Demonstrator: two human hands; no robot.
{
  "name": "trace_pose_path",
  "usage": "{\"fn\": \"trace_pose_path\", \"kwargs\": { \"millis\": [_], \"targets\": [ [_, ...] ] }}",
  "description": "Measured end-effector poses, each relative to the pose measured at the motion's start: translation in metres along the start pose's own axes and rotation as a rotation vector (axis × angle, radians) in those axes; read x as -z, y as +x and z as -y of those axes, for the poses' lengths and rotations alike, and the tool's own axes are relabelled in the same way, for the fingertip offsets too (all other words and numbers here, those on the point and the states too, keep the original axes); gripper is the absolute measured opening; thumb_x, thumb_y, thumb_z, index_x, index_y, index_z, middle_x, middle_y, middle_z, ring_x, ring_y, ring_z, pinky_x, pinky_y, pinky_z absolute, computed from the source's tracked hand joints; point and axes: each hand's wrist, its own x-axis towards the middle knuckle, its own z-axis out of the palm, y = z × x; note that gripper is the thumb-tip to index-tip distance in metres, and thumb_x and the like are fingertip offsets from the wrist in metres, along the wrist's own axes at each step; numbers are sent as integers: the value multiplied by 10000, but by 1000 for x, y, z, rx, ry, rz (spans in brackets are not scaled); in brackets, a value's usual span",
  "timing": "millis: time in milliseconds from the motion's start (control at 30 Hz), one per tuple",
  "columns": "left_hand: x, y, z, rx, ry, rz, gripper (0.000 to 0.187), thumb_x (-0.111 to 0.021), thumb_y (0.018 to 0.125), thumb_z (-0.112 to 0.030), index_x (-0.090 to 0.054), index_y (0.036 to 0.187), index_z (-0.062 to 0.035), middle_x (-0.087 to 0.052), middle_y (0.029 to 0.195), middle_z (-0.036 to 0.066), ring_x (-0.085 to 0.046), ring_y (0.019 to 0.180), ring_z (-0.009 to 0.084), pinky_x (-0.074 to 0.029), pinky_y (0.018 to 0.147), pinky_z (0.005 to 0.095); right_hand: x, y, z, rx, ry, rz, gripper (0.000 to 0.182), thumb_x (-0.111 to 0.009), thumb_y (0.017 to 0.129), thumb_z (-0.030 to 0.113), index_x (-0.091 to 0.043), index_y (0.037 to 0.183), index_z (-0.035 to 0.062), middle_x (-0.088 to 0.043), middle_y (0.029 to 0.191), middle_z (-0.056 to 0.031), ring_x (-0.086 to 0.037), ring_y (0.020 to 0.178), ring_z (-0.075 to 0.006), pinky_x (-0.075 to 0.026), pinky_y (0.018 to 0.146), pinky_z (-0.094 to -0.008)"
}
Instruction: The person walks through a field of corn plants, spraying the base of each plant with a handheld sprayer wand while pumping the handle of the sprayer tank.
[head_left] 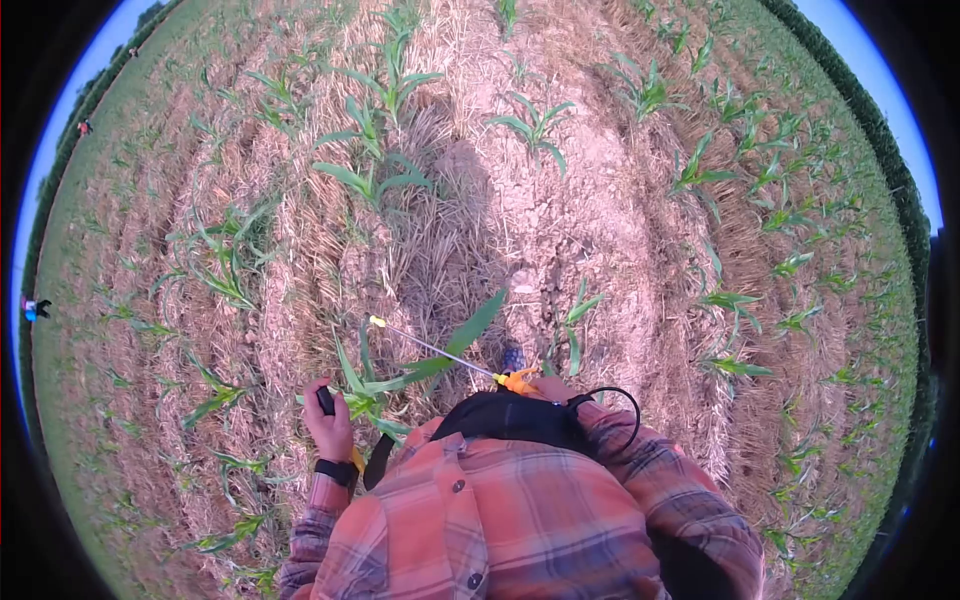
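At the lower left, my left hand (332, 425) is closed around a black handle (325, 400), with a dark band on the wrist. My right hand (552, 389) is in front of my waist, wrapped round the orange grip (518, 381) of a spray wand. The thin metal wand (435, 349) points up and to the left, ending in a yellow nozzle (377, 321) beside the long leaves of a green plant (475, 325). From near my right wrist a black hose (633, 403) loops outward. Part of my right hand is hidden by the grip and sleeve.
Rows of young green plants (538, 128) grow in dry soil and straw (590, 200). More plants (225, 395) stand at the left and right. A patterned shoe (513, 358) shows below the wand. Distant people (36, 309) are near the left field edge.
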Motion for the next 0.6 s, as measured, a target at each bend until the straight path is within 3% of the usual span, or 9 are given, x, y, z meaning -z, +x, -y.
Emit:
{"fn": "trace_pose_path", "kwargs": {
  "millis": [67,133,167,200,333,400,467,533,600],
  "targets": [
    [-18,20,-14,4,28,31,212,-487,716,10,-454,916,-53,-363,671,-15,-313,574,72,-289,511,214,23,2,-12,8,12,-36,344,-526,744,365,-547,808,28,-563,703,-169,-555,683,-314,-408,594,-358],
    [-40,35,-25,20,50,69,215,-489,714,6,-454,917,-55,-370,667,-13,-317,569,75,-291,504,219,48,0,-21,-213,186,-143,307,-523,757,339,-554,785,35,-549,611,-67,-548,589,-165,-415,567,-287],
    [-54,43,-31,-44,81,71,213,-491,716,-1,-455,918,-57,-371,661,-11,-324,564,73,-291,498,220,60,-2,-24,-269,274,-208,261,-535,756,304,-563,770,45,-527,564,-24,-506,491,-111,-401,469,-253],
    [-66,50,-36,-105,113,70,211,-493,718,-7,-455,919,-59,-373,656,-10,-330,559,71,-291,492,220,71,-1,-30,-272,275,-211,261,-535,756,304,-563,770,45,-527,564,-24,-506,491,-111,-401,469,-253],
    [-96,68,-38,75,89,150,221,-487,720,-15,-455,933,-62,-389,662,5,-347,556,66,-305,496,217,111,-4,-59,-558,461,-380,218,-518,779,283,-532,734,70,-488,543,-6,-439,389,-93,-333,330,-227],
    [-105,75,-44,106,84,151,224,-477,721,-9,-454,938,-61,-398,683,2,-348,571,64,-309,505,210,133,-3,-75,-664,771,-507,210,-509,790,272,-491,733,71,-460,534,-9,-412,366,-101,-316,314,-240],
    [-109,83,-54,-21,43,102,225,-470,724,-5,-452,942,-59,-408,715,-1,-348,592,59,-313,516,205,154,-4,-93,-650,872,-558,201,-513,790,260,-469,744,69,-453,537,-22,-397,349,-103,-304,296,-251],
    [-97,85,-69,46,24,111,222,-465,726,11,-447,941,-46,-406,728,-8,-343,605,59,-317,541,199,172,-5,-111,-577,1149,-669,171,-516,779,225,-457,772,65,-454,540,-33,-394,341,-113,-304,291,-252],
    [-80,87,-77,22,-3,7,241,-471,717,37,-447,945,-40,-396,726,-9,-345,610,60,-321,569,195,190,-7,-119,-599,1207,-804,133,-518,759,181,-458,769,63,-444,531,-35,-392,340,-120,-302,288,-255]
  ]
}}
